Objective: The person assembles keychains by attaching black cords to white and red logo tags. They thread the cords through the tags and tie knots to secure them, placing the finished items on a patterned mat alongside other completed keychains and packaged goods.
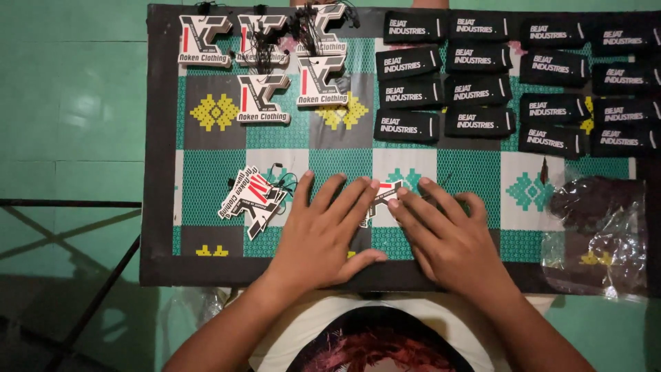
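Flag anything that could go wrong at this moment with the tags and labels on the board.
1. Both hands, left hand and right hand, lie flat over one die-cut tag; pressing might crease it.
2. The loose tag pile beside the left hand trails thin strings that could snag on fingers.
3. The clear plastic bag sits at the board's right edge and might slide off.

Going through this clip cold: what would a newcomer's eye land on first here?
Probably the two hands flat at the near edge of the patterned cloth: the left hand and right hand meet over a white die-cut tag. Next, the black labels in rows across the far right, and the stacks of white tags far left. A clear plastic bag lies at the right.
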